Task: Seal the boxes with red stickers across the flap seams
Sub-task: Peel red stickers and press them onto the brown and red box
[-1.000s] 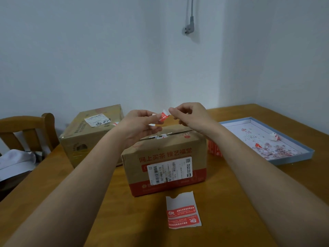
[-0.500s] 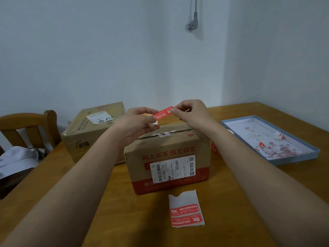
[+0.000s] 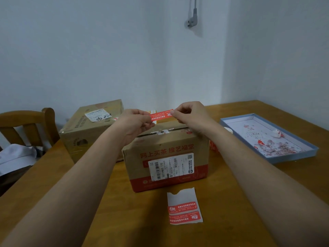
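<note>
Sticker [image 3: 161, 114] stretched between left hand [image 3: 135, 122] and right hand [image 3: 190, 114].

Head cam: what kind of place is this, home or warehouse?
Likely a home or small office room, not a warehouse: a wooden table set in a bare white corner, a wooden chair beside it, a wall plug, and only two boxes.

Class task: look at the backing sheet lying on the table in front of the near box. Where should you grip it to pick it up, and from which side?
Grip the backing sheet by its bare white upper strip, near the torn notch, coming from the side towards the near box. Two red stickers fill its lower half, so pinching there could crease them. It lies flat on the table, so probably slide a fingertip under an edge first.
</note>
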`<state>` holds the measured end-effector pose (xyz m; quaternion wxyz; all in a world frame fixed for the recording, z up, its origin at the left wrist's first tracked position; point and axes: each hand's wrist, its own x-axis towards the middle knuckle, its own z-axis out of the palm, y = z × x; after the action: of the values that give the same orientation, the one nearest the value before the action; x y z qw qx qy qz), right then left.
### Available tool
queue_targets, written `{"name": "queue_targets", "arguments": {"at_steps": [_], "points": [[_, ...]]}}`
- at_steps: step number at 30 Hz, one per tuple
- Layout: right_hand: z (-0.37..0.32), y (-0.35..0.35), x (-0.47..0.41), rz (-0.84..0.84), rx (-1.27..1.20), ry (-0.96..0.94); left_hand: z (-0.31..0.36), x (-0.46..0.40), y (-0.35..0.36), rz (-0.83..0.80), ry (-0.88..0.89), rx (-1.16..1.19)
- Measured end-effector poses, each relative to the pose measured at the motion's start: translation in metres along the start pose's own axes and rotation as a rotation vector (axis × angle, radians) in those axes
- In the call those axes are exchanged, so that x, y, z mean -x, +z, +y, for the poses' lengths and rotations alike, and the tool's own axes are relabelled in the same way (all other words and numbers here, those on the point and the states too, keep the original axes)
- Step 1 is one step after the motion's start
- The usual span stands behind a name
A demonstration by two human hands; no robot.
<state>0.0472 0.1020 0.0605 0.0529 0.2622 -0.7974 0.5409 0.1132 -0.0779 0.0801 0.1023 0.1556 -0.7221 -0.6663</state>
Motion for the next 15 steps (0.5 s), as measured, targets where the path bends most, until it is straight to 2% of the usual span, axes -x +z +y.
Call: {"name": "queue_targets", "arguments": {"at_steps": [5, 15], "points": [[-0.0006, 0.0002, 0.0028, -0.026, -0.017, 0.039, -0.0003, -0.0008, -0.0051, -0.001, -0.018, -0.071], [0.0072, 0.0041, -0.0023, -0.020, 0.102, 0.120, -0.0024, -0.0017, -0.0087, 0.021, 0.004, -0.238]]}}
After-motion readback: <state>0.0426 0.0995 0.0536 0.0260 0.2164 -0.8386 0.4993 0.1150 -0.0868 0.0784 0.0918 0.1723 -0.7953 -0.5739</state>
